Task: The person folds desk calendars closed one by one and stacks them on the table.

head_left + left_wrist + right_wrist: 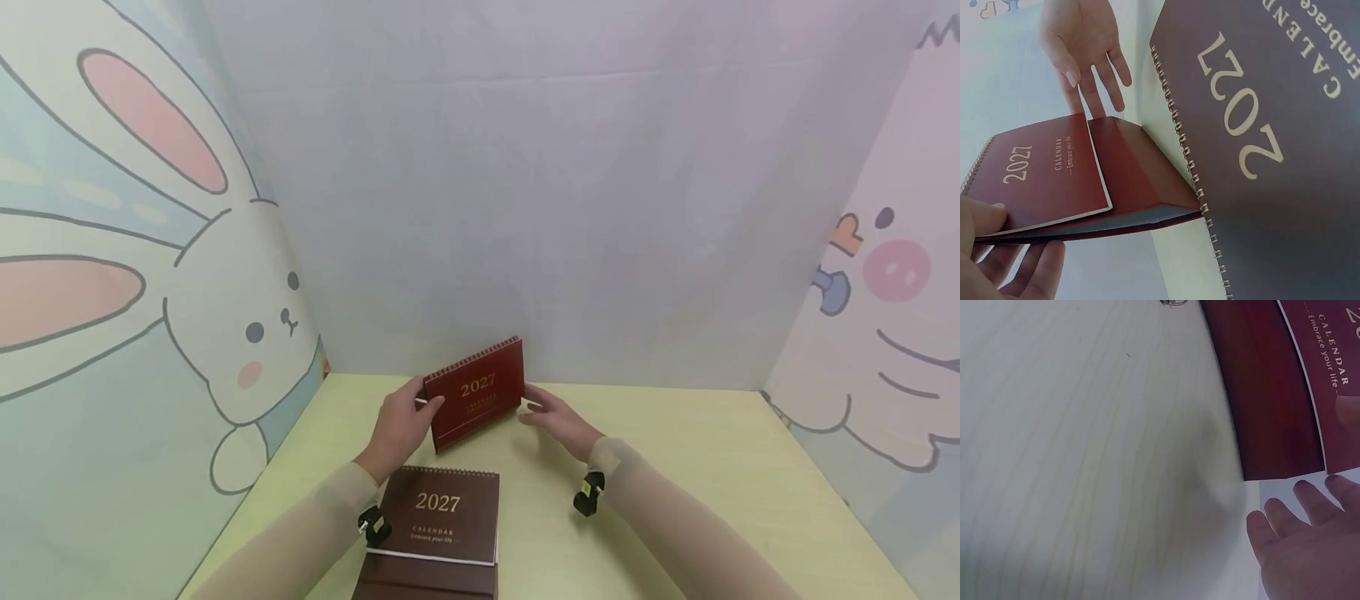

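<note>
A red 2027 desk calendar point(476, 398) stands tilted near the back of the table, its spiral binding along the top. My left hand point(400, 427) grips its left side, thumb on the front cover and fingers behind, as the left wrist view also shows. At the right edge is my right hand point(564, 427), with fingers fairly straight and spread. In the right wrist view the right thumb point(1349, 412) overlaps the cover; whether it presses there I cannot tell. A dark brown 2027 desk calendar point(442, 521) is nearer to me, under and beside my left wrist.
The pale wood-grain table point(660, 475) runs back to a plain light curtain point(555, 233). Cartoon-printed side panels stand at left, with a rabbit point(247, 358), and at right, with a white figure point(877, 333). Small black devices are strapped to both wrists.
</note>
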A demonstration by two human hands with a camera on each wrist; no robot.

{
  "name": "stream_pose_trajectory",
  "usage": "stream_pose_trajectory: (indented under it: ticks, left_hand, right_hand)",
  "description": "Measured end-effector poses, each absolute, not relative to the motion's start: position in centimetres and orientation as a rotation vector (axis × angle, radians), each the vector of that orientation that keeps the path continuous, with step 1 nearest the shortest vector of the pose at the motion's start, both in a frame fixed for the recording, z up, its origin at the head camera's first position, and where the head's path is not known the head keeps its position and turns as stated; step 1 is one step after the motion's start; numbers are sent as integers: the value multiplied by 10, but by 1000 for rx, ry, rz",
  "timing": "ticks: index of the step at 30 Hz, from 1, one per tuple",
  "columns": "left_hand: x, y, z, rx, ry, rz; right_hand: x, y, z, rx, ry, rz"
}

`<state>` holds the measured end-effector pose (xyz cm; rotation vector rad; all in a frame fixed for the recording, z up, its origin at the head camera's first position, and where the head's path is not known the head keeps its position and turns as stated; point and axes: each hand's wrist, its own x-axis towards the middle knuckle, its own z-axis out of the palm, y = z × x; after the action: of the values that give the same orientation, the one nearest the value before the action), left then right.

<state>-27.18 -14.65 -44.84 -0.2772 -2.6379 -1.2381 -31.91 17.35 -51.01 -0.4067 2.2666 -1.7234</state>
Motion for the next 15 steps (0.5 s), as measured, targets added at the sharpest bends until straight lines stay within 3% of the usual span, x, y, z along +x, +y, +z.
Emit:
stream_pose_trajectory:
  ticks: [15]
  left_hand:
    - [-266, -143, -443, -328, -2536, -1381]
  right_hand:
    - [-325, 174, -515, -347, 2483, -1717]
